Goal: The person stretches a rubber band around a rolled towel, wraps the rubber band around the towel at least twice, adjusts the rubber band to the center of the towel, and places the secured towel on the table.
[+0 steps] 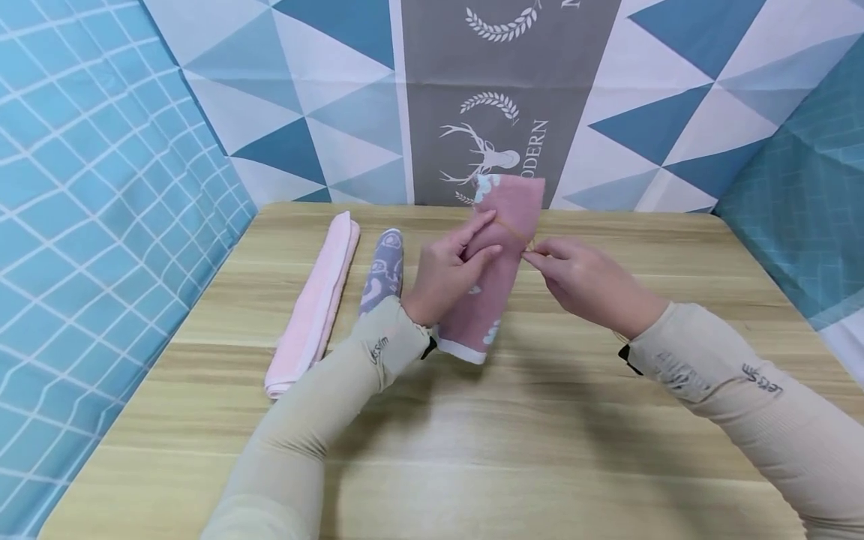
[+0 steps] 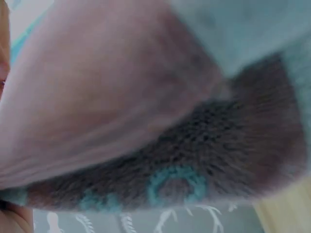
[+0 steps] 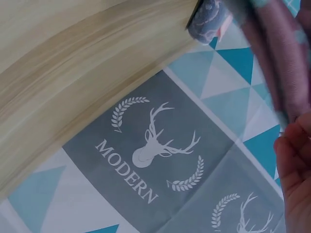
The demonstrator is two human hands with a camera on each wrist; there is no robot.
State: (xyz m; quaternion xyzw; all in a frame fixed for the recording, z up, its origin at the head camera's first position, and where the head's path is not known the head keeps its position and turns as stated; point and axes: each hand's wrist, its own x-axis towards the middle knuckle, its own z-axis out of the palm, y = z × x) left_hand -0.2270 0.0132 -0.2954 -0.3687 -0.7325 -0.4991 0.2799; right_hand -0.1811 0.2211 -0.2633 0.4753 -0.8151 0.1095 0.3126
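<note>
A dusty-pink towel [image 1: 511, 279] with pale blue-white patterns and a white edge is held up above the table, folded into a long bundle. My left hand [image 1: 451, 271] grips it from the left, thumb and fingers across its front. Around the towel's upper part runs a thin yellowish rubber band [image 1: 506, 228]. My right hand [image 1: 587, 281] pinches this band at the towel's right side. Close up in the left wrist view, the towel [image 2: 194, 160] fills most of the picture. At the right edge of the right wrist view, my fingers [image 3: 294, 160] meet beside the towel.
A pale pink rolled towel [image 1: 313, 307] lies on the wooden table [image 1: 540, 450] at the left. Beside it is a grey-purple patterned rolled towel [image 1: 386, 266], partly behind my left forearm. Patterned cloth [image 1: 351, 97] hangs behind the table's far edge.
</note>
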